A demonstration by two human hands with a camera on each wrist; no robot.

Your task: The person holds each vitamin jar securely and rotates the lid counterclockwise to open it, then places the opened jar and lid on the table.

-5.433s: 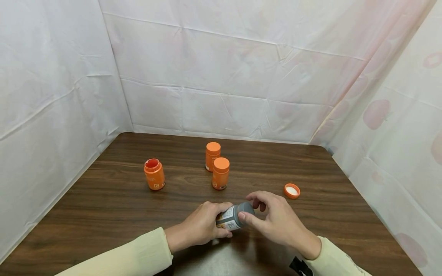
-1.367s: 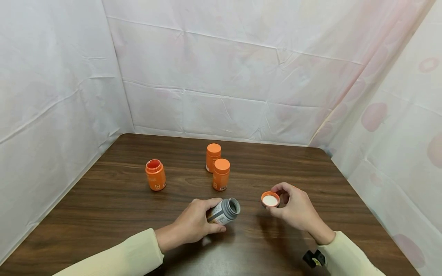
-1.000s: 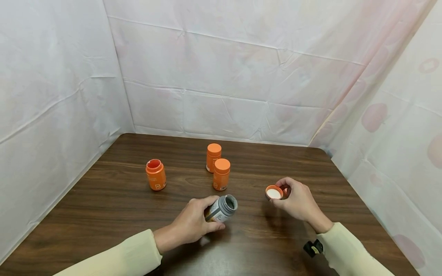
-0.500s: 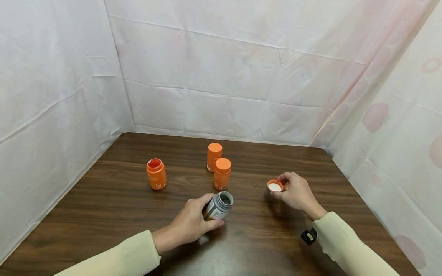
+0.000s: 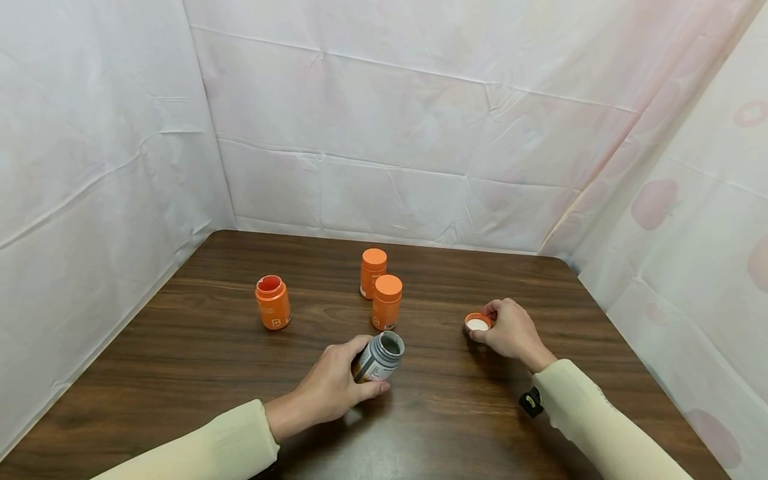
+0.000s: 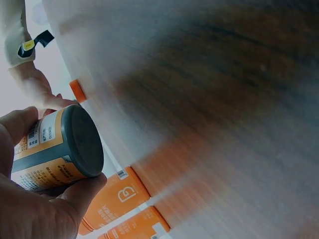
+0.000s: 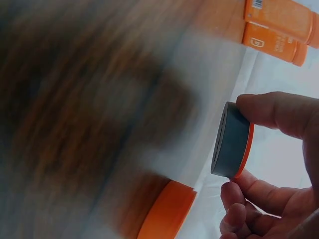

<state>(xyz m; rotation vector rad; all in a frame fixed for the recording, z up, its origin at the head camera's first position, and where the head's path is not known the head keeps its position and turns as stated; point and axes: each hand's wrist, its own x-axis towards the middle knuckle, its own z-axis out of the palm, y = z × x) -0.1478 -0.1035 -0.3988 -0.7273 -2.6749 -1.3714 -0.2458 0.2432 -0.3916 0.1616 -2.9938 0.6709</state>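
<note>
We see a grey cylindrical jar [image 5: 379,360] with an orange-and-white label midway between the side edges of a dark brown wood-grain table [image 5: 450,413], tilted, mouth uncovered, gripped by the left hand [image 5: 333,385]. Toward the right edge, the right hand [image 5: 512,332] pinches a round grey cap [image 7: 233,140] with an orange rim and white inside. Near it lies a round orange cap [image 7: 167,211]. Two capped orange jars [image 5: 386,309] stand nearer the far edge; one uncapped orange jar [image 5: 274,308], toward the left edge.

the table [image 5: 198,360] bears an uncapped jar [image 5: 273,308] toward its left edge, two capped jars [image 5: 386,308] toward the far, a lid [image 7: 167,211] toward the right.
</note>
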